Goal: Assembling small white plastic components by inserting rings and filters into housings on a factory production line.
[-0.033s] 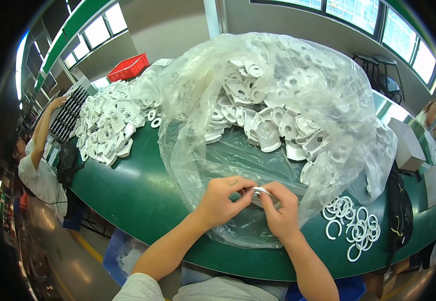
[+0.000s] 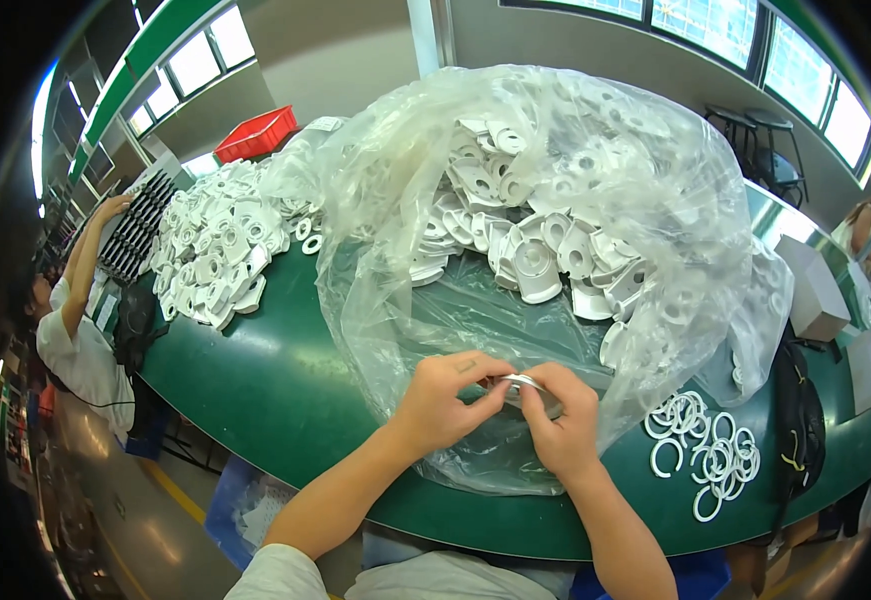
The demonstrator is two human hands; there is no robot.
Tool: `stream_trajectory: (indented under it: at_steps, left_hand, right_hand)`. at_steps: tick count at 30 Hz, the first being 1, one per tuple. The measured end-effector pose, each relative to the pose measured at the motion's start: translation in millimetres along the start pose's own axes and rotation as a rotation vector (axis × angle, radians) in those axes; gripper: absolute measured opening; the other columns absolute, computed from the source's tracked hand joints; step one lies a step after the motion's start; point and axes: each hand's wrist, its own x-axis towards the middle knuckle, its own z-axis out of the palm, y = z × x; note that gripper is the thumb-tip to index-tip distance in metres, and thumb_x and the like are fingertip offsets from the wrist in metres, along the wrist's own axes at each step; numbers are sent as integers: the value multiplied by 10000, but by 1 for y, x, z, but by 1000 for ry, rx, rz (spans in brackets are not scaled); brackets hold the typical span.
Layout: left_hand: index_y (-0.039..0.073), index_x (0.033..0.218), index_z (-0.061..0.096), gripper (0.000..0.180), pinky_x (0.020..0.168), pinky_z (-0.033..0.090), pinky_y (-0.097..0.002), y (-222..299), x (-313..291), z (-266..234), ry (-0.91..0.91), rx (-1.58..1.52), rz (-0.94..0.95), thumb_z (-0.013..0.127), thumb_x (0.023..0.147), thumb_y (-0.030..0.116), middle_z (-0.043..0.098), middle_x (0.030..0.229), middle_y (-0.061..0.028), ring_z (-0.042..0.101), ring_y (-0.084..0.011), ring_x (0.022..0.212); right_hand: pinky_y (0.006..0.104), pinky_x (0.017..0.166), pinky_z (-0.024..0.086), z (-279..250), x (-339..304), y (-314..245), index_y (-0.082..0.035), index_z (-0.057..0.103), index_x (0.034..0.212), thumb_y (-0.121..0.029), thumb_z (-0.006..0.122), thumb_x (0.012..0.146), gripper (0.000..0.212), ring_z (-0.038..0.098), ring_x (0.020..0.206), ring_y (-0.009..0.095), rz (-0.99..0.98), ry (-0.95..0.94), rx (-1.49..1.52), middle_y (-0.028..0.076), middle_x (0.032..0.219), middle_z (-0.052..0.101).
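Between the fingertips of both hands is a small white plastic part (image 2: pixel 521 381), seen nearly edge-on and ring-like. My left hand (image 2: pixel 445 400) pinches its left side with thumb and forefinger. On its right side the thumb and fingers of my right hand (image 2: pixel 563 415) close on it. The fingers cover much of its outline. Both hands are above the front of a large clear plastic bag (image 2: pixel 385 310), whose mouth faces me. Inside lies a heap of white plastic parts (image 2: pixel 535 265) with round holes. White open rings (image 2: pixel 720 460) lie in a loose pile right of my right hand.
A second heap of white parts (image 2: pixel 220 240) covers the left of the green table (image 2: pixel 255 370). Behind it stands a red bin (image 2: pixel 255 135). At right are a white box (image 2: pixel 813 290) and a black bag (image 2: pixel 800 420). Another person (image 2: pixel 85 340) works beside black trays (image 2: pixel 137 228) at left.
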Motion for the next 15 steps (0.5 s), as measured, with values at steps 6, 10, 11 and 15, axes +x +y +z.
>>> stream_trajectory:
  at_steps: [6, 10, 11, 15]
  left_hand:
    - [38, 888, 672, 233, 611, 523, -292, 5, -4, 4, 155, 45, 314, 699, 668, -31, 676, 821, -84, 663, -231, 716]
    - [35, 888, 669, 238, 603, 522, -292, 13, -3, 1, 174, 25, 380, 700, 663, -33, 675, 821, -92, 657, -245, 709]
    - [31, 891, 668, 235, 608, 519, -286, 11, -5, 0, 161, -2, 379, 695, 667, -33, 670, 809, -101, 654, -241, 707]
    - [11, 913, 660, 209, 638, 507, -262, 7, -6, -4, 98, -121, 81, 693, 708, -13, 658, 772, -82, 643, -177, 716]
  right_hand:
    - [307, 616, 447, -5, 2, -10, -18, 627, 764, 36, 630, 612, 162, 556, 634, 236, -329, 102, -182, 79, 729, 604]
    - [302, 608, 441, -6, 0, -15, -27, 633, 736, 47, 632, 581, 172, 550, 610, 227, -425, 139, -200, 76, 700, 597]
    - [302, 608, 441, -6, 0, -13, -27, 633, 736, 47, 632, 581, 172, 550, 610, 227, -433, 141, -200, 76, 700, 597]
    - [319, 636, 474, -10, 3, -13, -6, 613, 977, 22, 603, 711, 268, 604, 700, 218, -236, -76, -51, 104, 825, 619]
